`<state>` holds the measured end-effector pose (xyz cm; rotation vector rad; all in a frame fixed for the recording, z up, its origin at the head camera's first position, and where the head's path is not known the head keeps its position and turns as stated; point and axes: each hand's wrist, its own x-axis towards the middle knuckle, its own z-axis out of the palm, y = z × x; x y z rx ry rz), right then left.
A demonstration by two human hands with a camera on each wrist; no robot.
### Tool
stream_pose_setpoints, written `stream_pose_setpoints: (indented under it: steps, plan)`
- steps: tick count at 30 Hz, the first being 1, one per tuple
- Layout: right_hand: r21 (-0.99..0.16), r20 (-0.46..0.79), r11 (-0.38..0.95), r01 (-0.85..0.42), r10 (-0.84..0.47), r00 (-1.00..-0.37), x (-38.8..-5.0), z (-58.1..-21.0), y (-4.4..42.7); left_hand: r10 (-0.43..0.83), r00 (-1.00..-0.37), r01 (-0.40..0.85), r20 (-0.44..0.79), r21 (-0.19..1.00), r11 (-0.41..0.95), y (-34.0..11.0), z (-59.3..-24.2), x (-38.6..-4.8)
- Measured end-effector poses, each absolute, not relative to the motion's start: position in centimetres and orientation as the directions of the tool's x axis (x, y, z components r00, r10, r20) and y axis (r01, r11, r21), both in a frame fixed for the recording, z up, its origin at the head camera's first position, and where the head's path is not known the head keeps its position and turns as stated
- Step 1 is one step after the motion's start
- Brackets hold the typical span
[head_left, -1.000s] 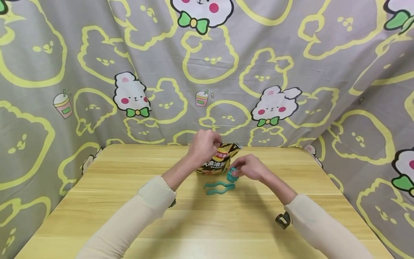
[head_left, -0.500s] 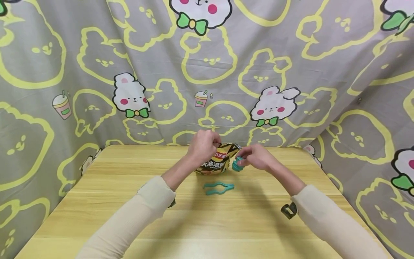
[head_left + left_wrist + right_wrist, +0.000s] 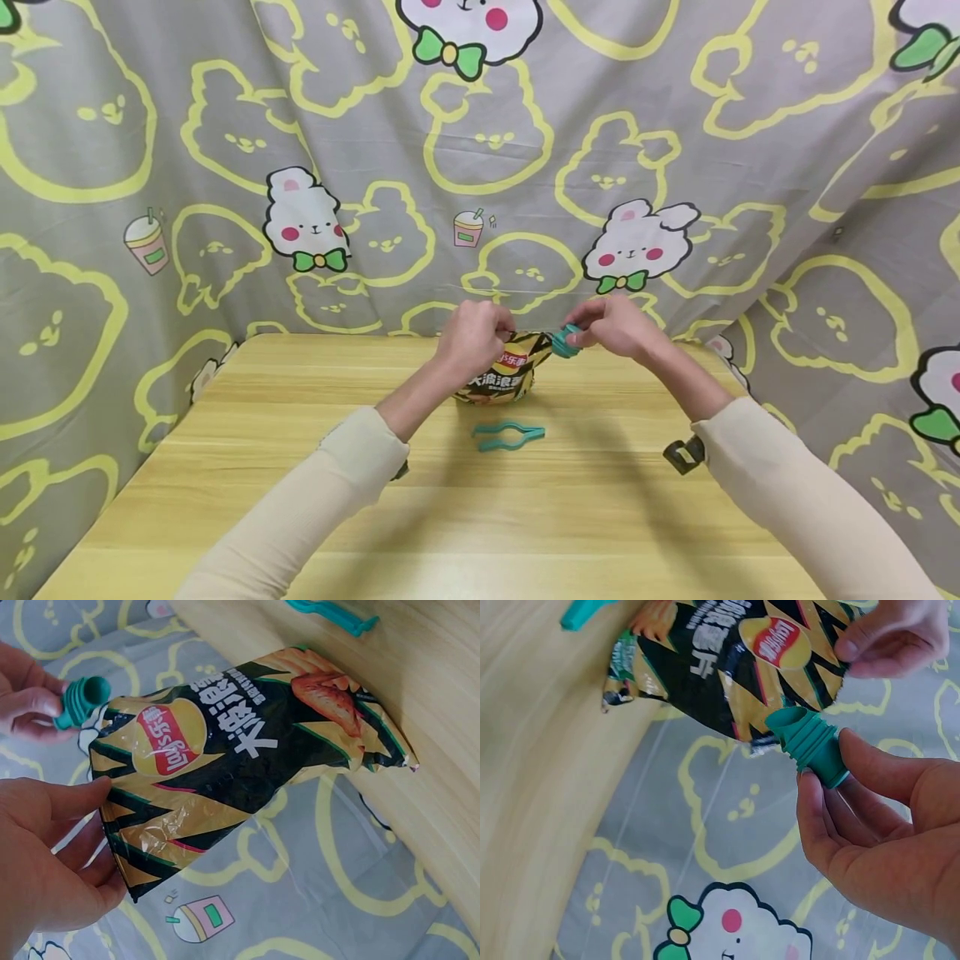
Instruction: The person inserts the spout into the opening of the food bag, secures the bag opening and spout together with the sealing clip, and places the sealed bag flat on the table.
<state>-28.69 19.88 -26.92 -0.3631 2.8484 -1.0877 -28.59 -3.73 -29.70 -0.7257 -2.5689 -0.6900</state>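
My left hand pinches the top edge of a black and gold chip bag standing at the table's back; in the left wrist view the thumb lies on the bag's front. My right hand holds a teal ribbed spout between thumb and fingers, beside the bag's upper right corner. In the right wrist view the spout's slanted mouth faces the bag corner; whether they touch I cannot tell. A teal clip lies on the table in front of the bag.
The wooden table ends just behind the bag, where a patterned grey curtain hangs. More of that curtain stands along the left and right sides.
My right hand has lifted the spout up and to the right, from beside the clip to the bag's upper corner. The left hand stays on the bag.
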Motion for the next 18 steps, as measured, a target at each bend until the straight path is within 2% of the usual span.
stream_pose_setpoints:
  steps: [8, 18]
  plan:
    - [-0.684, 0.049, 0.705, -0.186, -0.21, -0.977, -29.2, -26.2, 20.0, 0.392, -0.779, 0.581, 0.49, 0.328, 0.745, -3.7, -29.8, -28.7]
    - [-0.712, 0.039, 0.682, -0.169, -0.202, -0.979, -29.9, -27.2, 19.4, 0.396, -0.777, 0.584, 0.49, 0.324, 0.744, -3.7, -29.8, -28.8]
